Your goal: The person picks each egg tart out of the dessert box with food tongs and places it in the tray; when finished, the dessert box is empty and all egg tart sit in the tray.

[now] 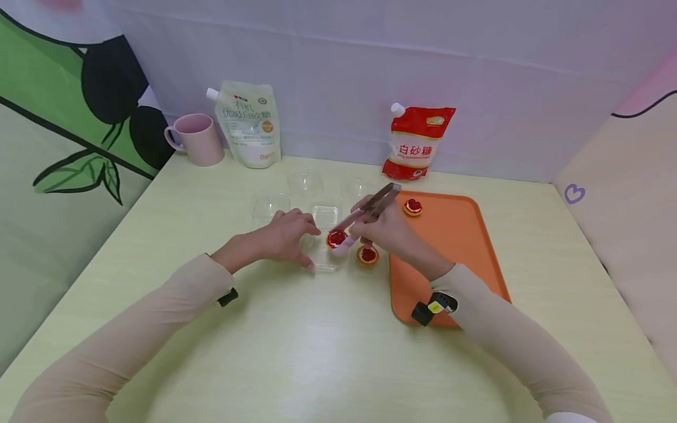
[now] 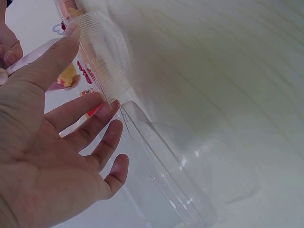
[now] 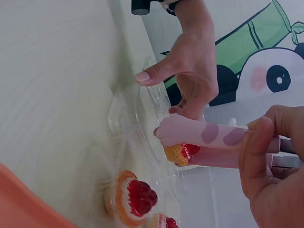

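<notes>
My right hand (image 1: 386, 232) grips steel tongs (image 1: 372, 205) with pink paw-shaped tips. Between those tips sits a small fruit tart (image 3: 183, 154) with a red topping, over a clear plastic container (image 1: 325, 268). At the left side of that container my left hand (image 1: 288, 235) is spread; in the left wrist view its thumb and fingertips (image 2: 111, 107) touch the clear edge. Just right of the container lies a second tart (image 1: 367, 255), red on white cream in a golden crust. A third tart (image 1: 412, 207) rests on the orange tray (image 1: 449, 235).
Several more clear plastic containers (image 1: 271, 207) stand behind the hands. Along the back wall are a pink mug (image 1: 200, 141), a pale green pouch (image 1: 248, 126) with a white cap and a red and white pouch (image 1: 418, 144). The tray lies under my right forearm.
</notes>
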{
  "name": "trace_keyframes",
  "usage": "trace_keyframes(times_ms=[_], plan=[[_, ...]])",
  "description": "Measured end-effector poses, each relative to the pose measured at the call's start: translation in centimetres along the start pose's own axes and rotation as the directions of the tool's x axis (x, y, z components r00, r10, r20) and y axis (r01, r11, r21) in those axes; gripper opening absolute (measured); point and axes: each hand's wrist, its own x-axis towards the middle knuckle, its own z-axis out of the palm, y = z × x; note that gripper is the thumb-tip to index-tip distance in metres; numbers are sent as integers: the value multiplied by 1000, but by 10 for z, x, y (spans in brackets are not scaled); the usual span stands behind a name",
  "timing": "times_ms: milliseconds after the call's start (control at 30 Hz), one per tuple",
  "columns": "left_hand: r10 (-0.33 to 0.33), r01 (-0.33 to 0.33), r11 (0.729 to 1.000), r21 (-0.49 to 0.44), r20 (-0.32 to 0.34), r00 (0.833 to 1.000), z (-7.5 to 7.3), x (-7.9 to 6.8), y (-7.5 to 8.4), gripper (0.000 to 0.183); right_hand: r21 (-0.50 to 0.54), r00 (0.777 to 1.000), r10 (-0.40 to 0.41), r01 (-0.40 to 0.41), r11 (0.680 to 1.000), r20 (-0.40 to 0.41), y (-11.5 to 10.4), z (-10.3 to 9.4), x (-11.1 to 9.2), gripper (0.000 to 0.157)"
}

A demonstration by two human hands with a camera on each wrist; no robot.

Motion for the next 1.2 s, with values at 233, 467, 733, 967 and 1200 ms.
trace_keyframes(times_ms=[233, 467, 733, 967, 1200], plan=[[3, -3, 1000, -9, 8, 1000, -2, 0, 1, 69, -21, 996, 34, -36, 999, -77, -7, -33, -5, 31], [15, -15, 1000, -12, -9, 1000, -3, -2, 1, 70, -47, 982, 31, -40, 998, -185, -6, -66, -10, 35], [28, -28, 1000, -4, -11, 1000, -2, -2, 1, 70, -83, 949, 1, -29, 996, -317, 5, -97, -15, 38], [23, -23, 1000, -12, -9, 1000, -2, -2, 1, 70, -66, 921, 11, -39, 997, -389, 24, -123, -10, 32], [16, -17, 1000, -17, -10, 1000, -2, -3, 1, 71, -77, 897, 43, -86, 993, -440, 44, -147, -6, 30]])
